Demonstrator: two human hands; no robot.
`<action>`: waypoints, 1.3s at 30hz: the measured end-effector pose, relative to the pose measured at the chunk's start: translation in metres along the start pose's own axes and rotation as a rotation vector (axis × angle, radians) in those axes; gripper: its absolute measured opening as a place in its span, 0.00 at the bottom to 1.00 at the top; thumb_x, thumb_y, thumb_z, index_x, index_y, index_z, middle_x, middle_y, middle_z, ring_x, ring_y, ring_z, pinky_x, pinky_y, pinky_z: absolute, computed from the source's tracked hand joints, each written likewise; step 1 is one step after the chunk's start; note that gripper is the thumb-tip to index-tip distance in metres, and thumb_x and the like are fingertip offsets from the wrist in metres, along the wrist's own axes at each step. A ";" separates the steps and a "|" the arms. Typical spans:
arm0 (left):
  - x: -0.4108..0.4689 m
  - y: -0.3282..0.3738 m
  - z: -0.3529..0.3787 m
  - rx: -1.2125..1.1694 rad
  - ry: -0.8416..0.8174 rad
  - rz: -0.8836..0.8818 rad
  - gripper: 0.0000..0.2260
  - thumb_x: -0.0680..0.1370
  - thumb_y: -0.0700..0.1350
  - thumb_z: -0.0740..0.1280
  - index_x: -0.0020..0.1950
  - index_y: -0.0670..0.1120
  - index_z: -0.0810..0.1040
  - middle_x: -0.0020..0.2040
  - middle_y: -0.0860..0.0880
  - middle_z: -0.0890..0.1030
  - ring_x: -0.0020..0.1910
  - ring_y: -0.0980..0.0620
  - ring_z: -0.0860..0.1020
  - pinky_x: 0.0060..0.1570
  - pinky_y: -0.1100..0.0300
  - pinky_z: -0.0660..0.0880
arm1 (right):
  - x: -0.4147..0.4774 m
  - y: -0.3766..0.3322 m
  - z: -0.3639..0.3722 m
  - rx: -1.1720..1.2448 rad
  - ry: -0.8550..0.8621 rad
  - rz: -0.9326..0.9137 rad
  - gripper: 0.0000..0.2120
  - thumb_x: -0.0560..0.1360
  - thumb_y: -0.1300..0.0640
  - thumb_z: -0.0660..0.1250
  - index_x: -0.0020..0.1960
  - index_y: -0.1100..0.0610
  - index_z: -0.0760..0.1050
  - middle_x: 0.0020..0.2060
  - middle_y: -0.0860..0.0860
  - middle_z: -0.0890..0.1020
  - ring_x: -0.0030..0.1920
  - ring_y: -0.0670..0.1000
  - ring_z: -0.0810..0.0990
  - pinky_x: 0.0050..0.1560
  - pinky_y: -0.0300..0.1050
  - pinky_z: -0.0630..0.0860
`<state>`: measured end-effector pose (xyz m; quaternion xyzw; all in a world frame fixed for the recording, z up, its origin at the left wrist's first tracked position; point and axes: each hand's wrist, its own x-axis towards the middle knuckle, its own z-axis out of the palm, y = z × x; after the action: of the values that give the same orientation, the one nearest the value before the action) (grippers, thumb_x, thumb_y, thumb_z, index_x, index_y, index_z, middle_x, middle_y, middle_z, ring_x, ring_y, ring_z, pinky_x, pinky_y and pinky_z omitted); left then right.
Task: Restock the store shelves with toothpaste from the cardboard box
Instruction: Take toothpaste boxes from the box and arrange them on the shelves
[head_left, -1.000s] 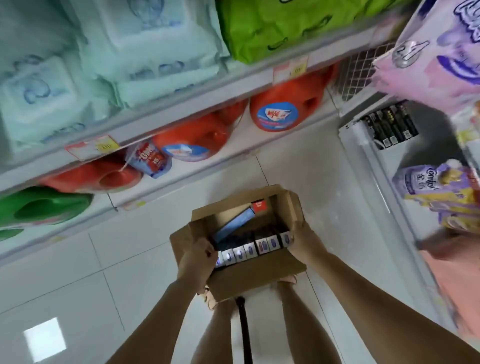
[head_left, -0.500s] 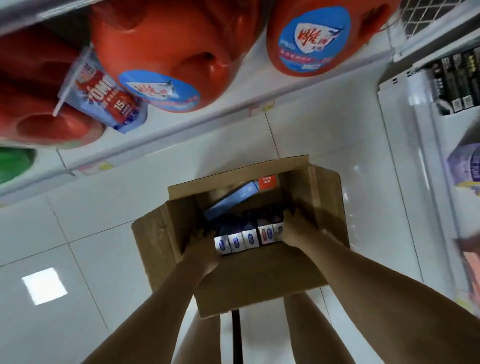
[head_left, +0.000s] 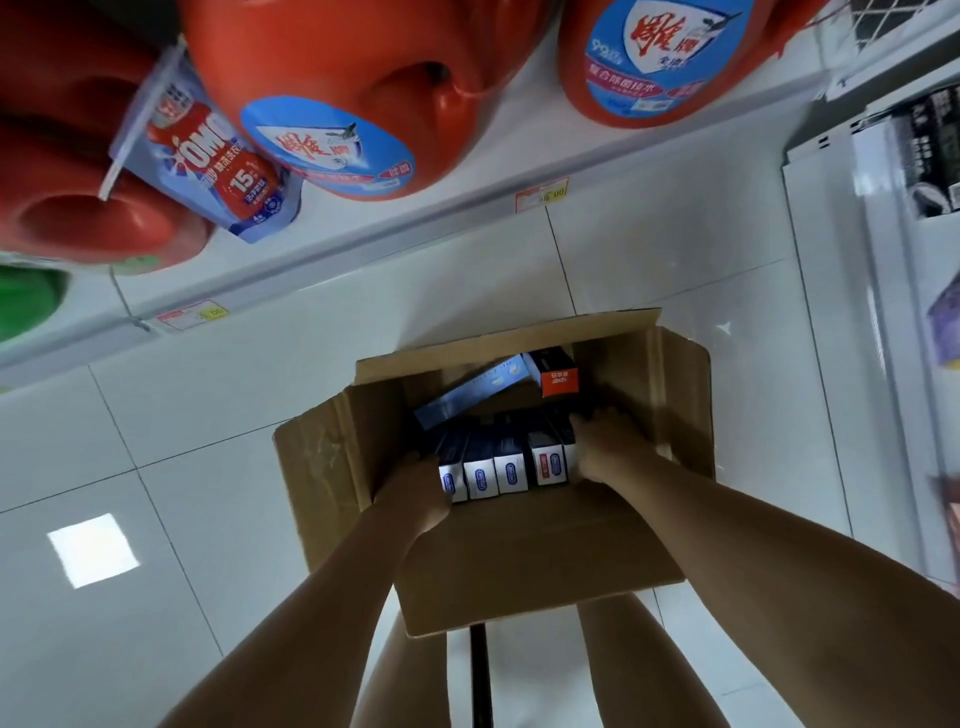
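An open cardboard box (head_left: 519, 561) sits on the white tiled floor in front of my legs. Inside it stands a row of several dark blue and white toothpaste boxes (head_left: 506, 462). Behind that row, a light blue toothpaste box (head_left: 472, 395) lies slanted and a red-ended box (head_left: 558, 376) leans in the far corner. Both my hands are down in the box. My left hand (head_left: 415, 493) presses on the left end of the row and my right hand (head_left: 605, 447) on the right end, clamping the row between them.
Orange detergent jugs (head_left: 363, 67) and an OMO refill pouch (head_left: 208, 161) hang over the low shelf edge (head_left: 540, 195) just above the box. A white shelf unit (head_left: 841, 312) with dark packs (head_left: 930, 156) stands to the right. Tiled floor (head_left: 156, 519) lies to the left.
My hands have left the box's rim and gone down inside, closing on both ends of the toothpaste row. My head has dropped lower, so the box and the jugs look bigger.
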<state>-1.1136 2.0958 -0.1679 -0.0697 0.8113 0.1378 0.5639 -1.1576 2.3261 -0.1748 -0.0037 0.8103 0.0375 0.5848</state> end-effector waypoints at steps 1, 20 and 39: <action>0.001 0.000 0.001 0.004 0.009 0.002 0.24 0.78 0.43 0.64 0.73 0.45 0.63 0.71 0.44 0.66 0.68 0.46 0.69 0.63 0.58 0.67 | -0.001 0.002 -0.003 -0.049 -0.001 -0.039 0.40 0.71 0.50 0.72 0.76 0.54 0.55 0.72 0.57 0.62 0.72 0.59 0.60 0.71 0.53 0.60; -0.007 0.041 0.003 -0.222 0.237 0.347 0.26 0.77 0.44 0.67 0.74 0.49 0.64 0.72 0.48 0.68 0.71 0.50 0.64 0.68 0.62 0.59 | 0.001 0.022 -0.020 -0.371 -0.063 -0.397 0.42 0.70 0.59 0.73 0.76 0.53 0.53 0.71 0.56 0.65 0.68 0.57 0.68 0.65 0.49 0.69; 0.044 0.134 0.047 0.000 0.361 0.453 0.35 0.62 0.44 0.78 0.67 0.38 0.72 0.58 0.38 0.76 0.57 0.37 0.75 0.61 0.48 0.69 | 0.016 0.024 -0.023 -0.474 0.472 -0.220 0.08 0.77 0.61 0.63 0.53 0.61 0.78 0.49 0.57 0.80 0.52 0.55 0.78 0.69 0.50 0.64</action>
<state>-1.1233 2.2394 -0.2046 0.0900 0.8934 0.2456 0.3653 -1.1862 2.3494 -0.1816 -0.2352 0.8868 0.1592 0.3647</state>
